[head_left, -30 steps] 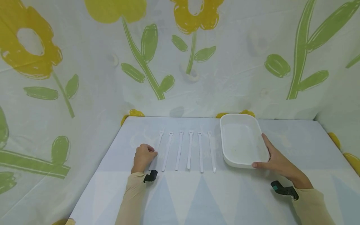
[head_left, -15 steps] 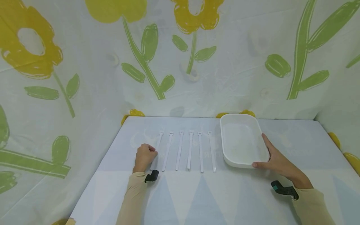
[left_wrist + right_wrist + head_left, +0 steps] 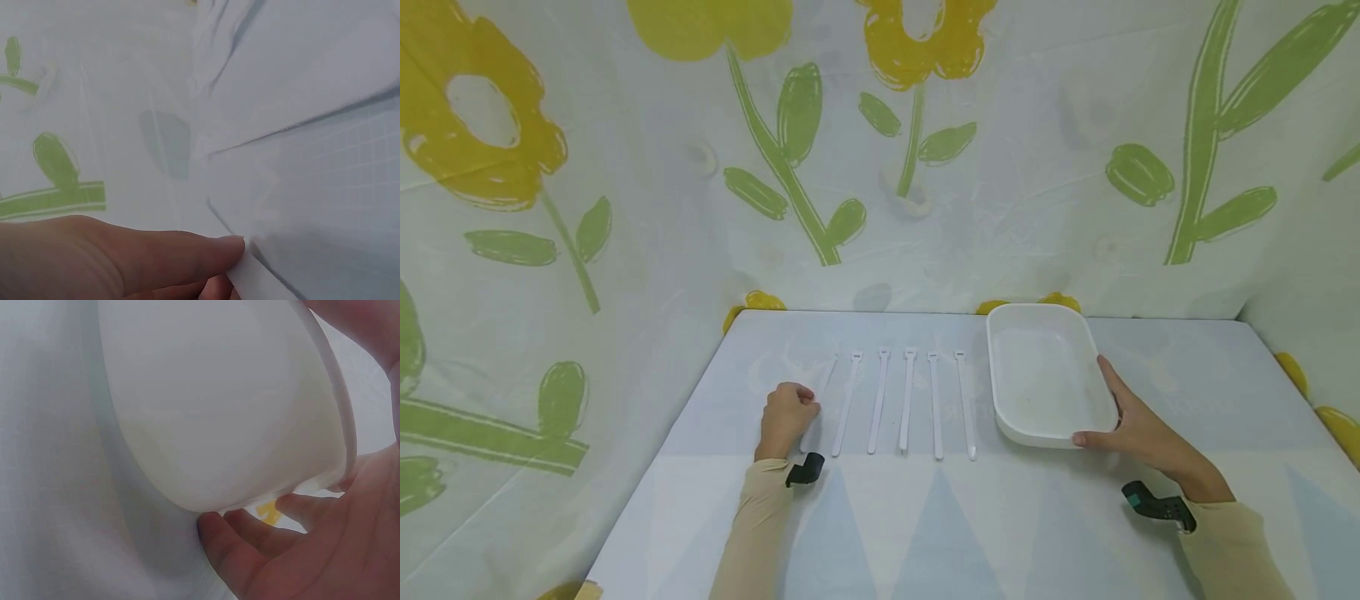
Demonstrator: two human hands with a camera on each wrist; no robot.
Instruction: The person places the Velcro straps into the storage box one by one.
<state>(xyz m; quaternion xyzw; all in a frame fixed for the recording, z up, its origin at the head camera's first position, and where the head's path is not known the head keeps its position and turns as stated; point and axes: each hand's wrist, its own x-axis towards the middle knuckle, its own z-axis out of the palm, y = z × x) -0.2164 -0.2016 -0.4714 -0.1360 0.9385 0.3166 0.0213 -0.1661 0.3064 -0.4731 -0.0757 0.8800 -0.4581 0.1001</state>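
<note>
Several white cable ties stand in a row on the table, each a flat strip with a wider slotted head at the far end, such as the second one (image 3: 847,404). My left hand (image 3: 786,421) pinches the leftmost cable tie (image 3: 827,377) between thumb and fingers. In the left wrist view, the thumb (image 3: 187,253) presses on this white strip (image 3: 253,275), which is seen tilted on its edge. My right hand (image 3: 1138,425) grips the white plastic tray (image 3: 1052,442) at its near right corner. In the right wrist view, fingertips (image 3: 219,531) touch the tray's wall (image 3: 231,412).
The pale table (image 3: 985,533) bears blue triangle prints. Behind it and at both sides hangs a flowered cloth (image 3: 1015,250). The tray stands right of the tie row, close to the table's back edge.
The leftmost cable tie has turned onto its edge, so its head now looks narrow. My left hand shifted slightly right earlier. My right hand and the tray stay put.
</note>
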